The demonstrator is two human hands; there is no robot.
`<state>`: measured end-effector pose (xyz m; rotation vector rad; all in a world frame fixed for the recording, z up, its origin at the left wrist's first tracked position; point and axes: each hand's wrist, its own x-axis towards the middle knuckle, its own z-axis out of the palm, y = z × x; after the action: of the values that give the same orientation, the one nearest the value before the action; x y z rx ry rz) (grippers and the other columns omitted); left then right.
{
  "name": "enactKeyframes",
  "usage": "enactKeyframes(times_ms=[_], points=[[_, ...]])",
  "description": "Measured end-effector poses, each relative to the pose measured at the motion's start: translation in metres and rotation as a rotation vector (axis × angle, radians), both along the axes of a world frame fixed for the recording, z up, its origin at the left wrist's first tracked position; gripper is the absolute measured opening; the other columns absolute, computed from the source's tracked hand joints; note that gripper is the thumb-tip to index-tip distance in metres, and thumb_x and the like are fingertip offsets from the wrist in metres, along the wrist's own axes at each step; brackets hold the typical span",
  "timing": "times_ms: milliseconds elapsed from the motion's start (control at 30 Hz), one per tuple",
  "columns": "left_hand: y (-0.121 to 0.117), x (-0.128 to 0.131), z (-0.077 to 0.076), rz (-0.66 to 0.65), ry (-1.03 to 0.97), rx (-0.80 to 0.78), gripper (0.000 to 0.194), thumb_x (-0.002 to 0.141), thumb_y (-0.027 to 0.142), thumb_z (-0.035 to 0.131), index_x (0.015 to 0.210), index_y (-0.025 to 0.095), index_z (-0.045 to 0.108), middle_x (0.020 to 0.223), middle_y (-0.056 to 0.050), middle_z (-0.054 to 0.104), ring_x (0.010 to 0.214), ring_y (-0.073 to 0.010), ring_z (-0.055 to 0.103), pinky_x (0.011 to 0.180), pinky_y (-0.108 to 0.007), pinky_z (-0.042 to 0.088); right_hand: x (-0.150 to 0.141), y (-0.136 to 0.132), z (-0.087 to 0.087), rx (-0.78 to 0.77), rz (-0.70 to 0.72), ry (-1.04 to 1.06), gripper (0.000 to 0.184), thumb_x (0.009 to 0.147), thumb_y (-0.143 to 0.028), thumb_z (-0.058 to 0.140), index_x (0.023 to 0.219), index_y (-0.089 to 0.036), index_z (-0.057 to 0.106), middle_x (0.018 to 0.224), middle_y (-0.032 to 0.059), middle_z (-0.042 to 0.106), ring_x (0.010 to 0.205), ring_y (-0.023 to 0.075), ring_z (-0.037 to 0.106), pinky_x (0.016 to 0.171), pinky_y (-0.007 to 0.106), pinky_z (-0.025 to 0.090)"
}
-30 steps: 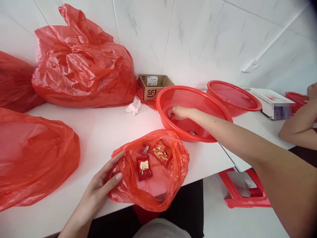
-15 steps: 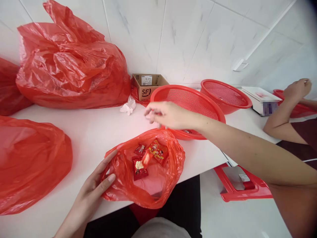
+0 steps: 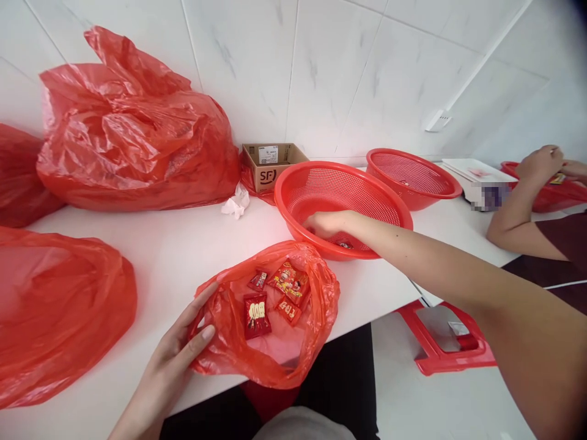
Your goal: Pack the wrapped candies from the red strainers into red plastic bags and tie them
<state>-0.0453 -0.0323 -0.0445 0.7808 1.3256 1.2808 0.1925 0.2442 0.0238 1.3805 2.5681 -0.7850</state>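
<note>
My left hand (image 3: 178, 345) grips the left rim of an open red plastic bag (image 3: 312, 342), its thumb lying over the edge. Several small red snack packets lie inside: a larger one with printed figures (image 3: 292, 280), a dark red one with cream lettering (image 3: 257, 316), an orange-red one (image 3: 288, 310) and a tiny one (image 3: 258, 280). Behind the bag, my right hand (image 3: 328, 224) reaches down into a red perforated plastic basket (image 3: 292, 186). Its fingertips are hidden there. A dark packet (image 3: 343, 244) shows on the basket floor beside the wrist.
A second red basket (image 3: 415, 157), a cardboard box (image 3: 270, 174), crumpled tissue (image 3: 236, 201) and a bulging red bag (image 3: 137, 140) stand along the wall. Another red bag (image 3: 59, 318) lies left. At right, a co-worker's hands (image 3: 548, 165) work near a white device (image 3: 477, 174). A red stool (image 3: 431, 365) stands below.
My right hand has gone from above the bag's far rim down into the basket. The orange-red packet, blurred in mid-fall before, now lies in the bag. My left hand keeps its place.
</note>
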Motion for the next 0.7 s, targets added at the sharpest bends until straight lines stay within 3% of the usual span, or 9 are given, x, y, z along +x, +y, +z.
enactKeyframes(times_ms=[167,300,400,467,633,700], points=[[0.000,-0.002,-0.002,-0.015,0.011,0.000,0.069,0.082,0.045,0.065,0.146,0.035,0.042,0.155,0.001,0.039,0.143,-0.0317,0.033,0.103,-0.032,0.048,0.029,0.015,0.016,-0.266,-0.028,-0.480,0.024,0.052,-0.026,0.085,0.066,-0.017,0.069,0.062,0.0032,0.065,0.057,0.0236,0.065,0.058,0.039,0.052],[0.000,-0.003,-0.004,-0.017,0.017,-0.006,0.064,0.082,0.044,0.065,0.143,0.036,0.046,0.155,0.004,0.040,0.143,-0.0279,0.033,0.105,-0.027,0.045,0.044,0.005,0.005,-0.348,-0.017,-0.514,0.027,0.057,-0.027,0.083,0.076,-0.017,0.068,0.071,0.0024,0.067,0.064,0.0218,0.068,0.059,0.033,0.052],[0.000,-0.002,-0.003,-0.011,0.012,-0.012,0.061,0.083,0.043,0.064,0.142,0.035,0.048,0.155,0.004,0.039,0.144,-0.0277,0.032,0.106,-0.029,0.044,0.045,0.001,0.006,-0.332,0.009,-0.412,0.028,0.059,-0.025,0.083,0.078,-0.018,0.064,0.071,0.0000,0.066,0.062,0.0190,0.066,0.057,0.029,0.050],[0.001,0.000,-0.001,-0.007,0.019,-0.001,0.059,0.084,0.043,0.063,0.141,0.035,0.049,0.156,0.004,0.039,0.144,-0.0277,0.031,0.109,-0.031,0.041,0.042,0.000,0.018,-0.302,0.015,-0.310,0.028,0.065,-0.027,0.079,0.085,-0.020,0.061,0.076,-0.0004,0.066,0.061,0.0161,0.065,0.055,0.026,0.050],[0.000,0.003,0.002,0.001,0.020,0.024,0.059,0.085,0.041,0.062,0.142,0.032,0.048,0.156,0.001,0.039,0.145,-0.0287,0.030,0.113,-0.036,0.034,0.020,-0.032,0.063,-0.207,-0.026,0.380,0.022,0.080,-0.029,0.068,0.094,-0.022,0.054,0.088,0.0020,0.068,0.072,0.0136,0.065,0.057,0.024,0.051],[0.000,0.003,0.001,0.010,0.013,0.015,0.059,0.085,0.040,0.062,0.142,0.032,0.048,0.156,0.000,0.039,0.144,-0.0289,0.031,0.113,-0.036,0.034,0.006,-0.058,0.070,-0.202,0.040,0.489,0.021,0.082,-0.033,0.066,0.096,-0.023,0.054,0.092,0.0027,0.068,0.075,0.0143,0.066,0.060,0.025,0.052]])
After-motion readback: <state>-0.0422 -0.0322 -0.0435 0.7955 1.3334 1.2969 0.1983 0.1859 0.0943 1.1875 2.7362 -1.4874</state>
